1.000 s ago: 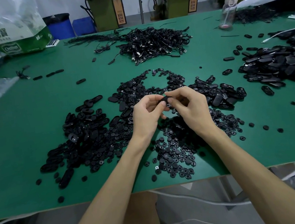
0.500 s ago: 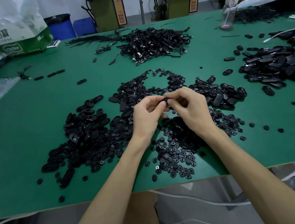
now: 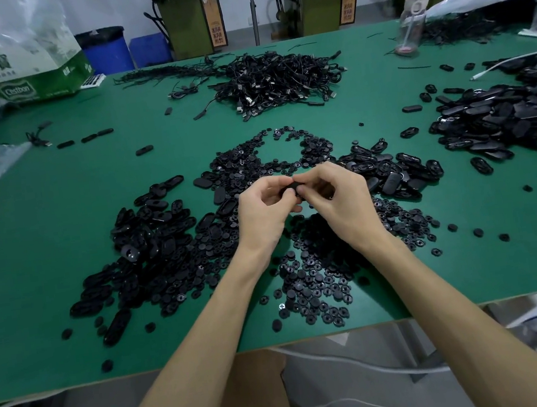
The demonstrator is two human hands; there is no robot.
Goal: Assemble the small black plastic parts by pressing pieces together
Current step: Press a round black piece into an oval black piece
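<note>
The left hand (image 3: 263, 212) and right hand (image 3: 337, 200) met above the middle of the green table (image 3: 61, 235), fingers of both curled round one small black plastic part (image 3: 293, 187); loose round pieces (image 3: 314, 285) lay just near of them; oval shells (image 3: 500, 117) were heaped far right.
</note>
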